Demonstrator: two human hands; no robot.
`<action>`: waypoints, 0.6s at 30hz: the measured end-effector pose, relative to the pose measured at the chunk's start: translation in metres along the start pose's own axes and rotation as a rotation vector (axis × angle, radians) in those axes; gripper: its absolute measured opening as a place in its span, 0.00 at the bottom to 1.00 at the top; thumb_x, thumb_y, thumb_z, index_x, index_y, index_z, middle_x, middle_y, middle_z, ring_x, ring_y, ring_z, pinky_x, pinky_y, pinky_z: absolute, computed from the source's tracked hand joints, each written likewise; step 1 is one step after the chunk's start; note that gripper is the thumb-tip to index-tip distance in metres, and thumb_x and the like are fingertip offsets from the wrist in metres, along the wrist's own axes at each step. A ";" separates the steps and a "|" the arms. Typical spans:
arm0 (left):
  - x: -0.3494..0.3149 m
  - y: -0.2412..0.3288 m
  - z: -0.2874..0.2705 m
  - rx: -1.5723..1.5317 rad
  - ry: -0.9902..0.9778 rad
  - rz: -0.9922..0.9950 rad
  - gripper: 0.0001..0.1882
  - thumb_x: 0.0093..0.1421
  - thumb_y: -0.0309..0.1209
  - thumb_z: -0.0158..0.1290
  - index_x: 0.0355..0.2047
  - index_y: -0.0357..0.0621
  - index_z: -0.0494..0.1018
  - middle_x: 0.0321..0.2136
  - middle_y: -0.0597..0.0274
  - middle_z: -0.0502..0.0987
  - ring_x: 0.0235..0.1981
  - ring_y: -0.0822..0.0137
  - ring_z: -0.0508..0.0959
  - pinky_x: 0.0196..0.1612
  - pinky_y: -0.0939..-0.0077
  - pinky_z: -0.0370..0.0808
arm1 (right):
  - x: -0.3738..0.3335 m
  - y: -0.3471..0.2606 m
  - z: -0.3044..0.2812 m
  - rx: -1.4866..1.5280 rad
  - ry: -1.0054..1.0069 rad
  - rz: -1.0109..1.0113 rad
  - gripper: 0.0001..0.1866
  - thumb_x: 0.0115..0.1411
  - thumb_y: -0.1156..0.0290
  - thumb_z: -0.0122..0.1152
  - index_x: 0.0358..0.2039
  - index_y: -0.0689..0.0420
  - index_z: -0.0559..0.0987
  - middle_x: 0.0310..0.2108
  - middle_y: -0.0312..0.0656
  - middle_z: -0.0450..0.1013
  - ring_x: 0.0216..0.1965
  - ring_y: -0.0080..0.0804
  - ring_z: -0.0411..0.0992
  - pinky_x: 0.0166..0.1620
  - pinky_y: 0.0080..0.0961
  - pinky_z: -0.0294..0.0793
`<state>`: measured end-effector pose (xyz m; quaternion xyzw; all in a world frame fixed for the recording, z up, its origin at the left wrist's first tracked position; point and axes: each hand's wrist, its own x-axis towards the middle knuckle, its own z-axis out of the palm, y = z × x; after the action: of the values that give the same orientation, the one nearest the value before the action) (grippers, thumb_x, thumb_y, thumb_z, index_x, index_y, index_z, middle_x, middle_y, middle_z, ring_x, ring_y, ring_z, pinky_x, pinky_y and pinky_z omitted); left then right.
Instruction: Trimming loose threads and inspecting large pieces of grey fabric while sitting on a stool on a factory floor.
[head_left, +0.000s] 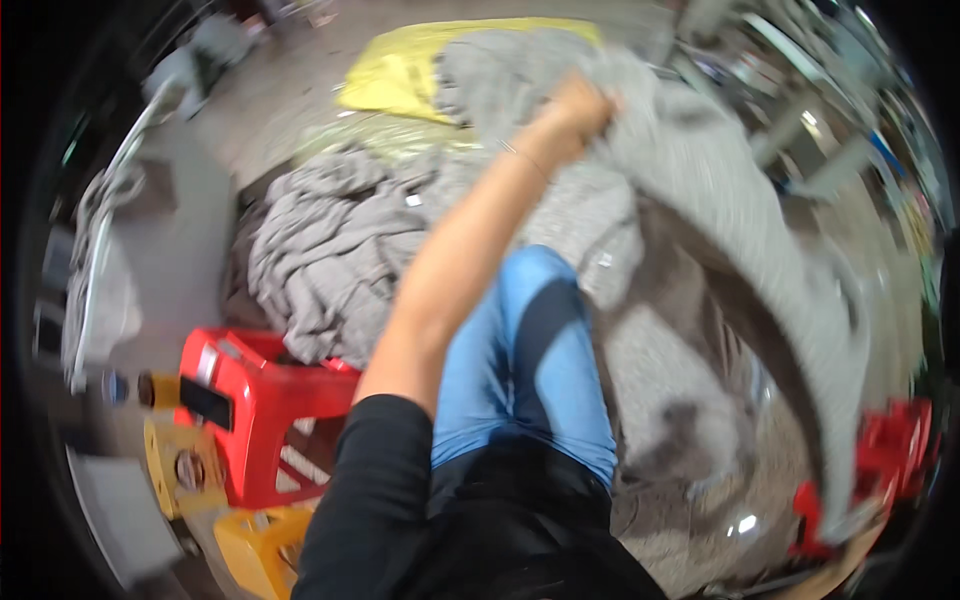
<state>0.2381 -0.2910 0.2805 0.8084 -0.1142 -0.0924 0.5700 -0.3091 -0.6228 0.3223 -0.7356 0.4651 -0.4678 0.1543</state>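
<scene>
My left arm reaches far forward, and my left hand (580, 108) is closed in a fist on a long grey knitted fabric piece (720, 165). Blur hides the fabric's finer detail. From there the piece sweeps in a curve down the right side, its darker underside showing. At the lower right rim, my right hand (862, 545) is at the fabric's other end; its fingers are blurred and partly cut off. A crumpled heap of the same grey fabric (325, 250) lies left of my knees. More grey fabric (670, 390) is spread on the right.
A yellow plastic sheet (395, 75) lies under fabric at the far side. On my left stands a red stool (265, 410) bearing a phone (207, 403), with yellow stools (185, 465) beside it. Another red stool (890, 450) is at the right. Metal machine legs (810, 150) stand at the back right.
</scene>
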 end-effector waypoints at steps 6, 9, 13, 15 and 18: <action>-0.026 -0.203 0.049 0.656 -0.227 -0.018 0.28 0.46 0.37 0.58 0.48 0.45 0.68 0.38 0.48 0.76 0.39 0.48 0.76 0.41 0.58 0.73 | -0.162 0.139 0.078 0.135 -1.380 0.691 0.17 0.60 0.70 0.52 0.48 0.64 0.72 0.28 0.37 0.73 0.23 0.25 0.69 0.19 0.22 0.68; -0.040 -0.201 0.030 0.528 -0.099 0.123 0.21 0.46 0.35 0.60 0.41 0.45 0.73 0.35 0.50 0.78 0.37 0.48 0.77 0.39 0.58 0.73 | -0.169 0.146 0.122 -0.284 -1.784 0.100 0.17 0.59 0.65 0.55 0.48 0.58 0.74 0.27 0.38 0.73 0.24 0.25 0.69 0.19 0.23 0.69; -0.038 -0.234 -0.036 0.333 0.102 -0.017 0.16 0.47 0.36 0.60 0.38 0.50 0.76 0.33 0.52 0.78 0.38 0.48 0.77 0.40 0.56 0.73 | -0.182 0.077 0.187 -0.453 -1.645 0.036 0.16 0.58 0.62 0.58 0.44 0.56 0.77 0.23 0.36 0.72 0.21 0.24 0.68 0.19 0.23 0.69; -0.039 -0.291 -0.076 0.322 0.296 -0.200 0.18 0.47 0.35 0.58 0.39 0.45 0.75 0.38 0.49 0.76 0.43 0.49 0.74 0.44 0.58 0.70 | -0.188 0.042 0.212 -0.408 -1.490 0.112 0.14 0.59 0.63 0.57 0.41 0.59 0.77 0.19 0.33 0.69 0.18 0.21 0.65 0.18 0.21 0.66; -0.080 -0.424 -0.145 0.623 1.138 -0.447 0.29 0.47 0.37 0.57 0.50 0.41 0.67 0.51 0.42 0.66 0.54 0.47 0.64 0.56 0.53 0.60 | -0.194 0.031 0.258 -0.295 -1.514 -0.367 0.25 0.60 0.52 0.52 0.49 0.58 0.73 0.21 0.43 0.71 0.21 0.35 0.67 0.25 0.30 0.68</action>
<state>0.2353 0.0001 -0.0694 0.8616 0.3512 0.2686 0.2493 -0.1365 -0.5320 0.0629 -0.9316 0.1620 0.2081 0.2501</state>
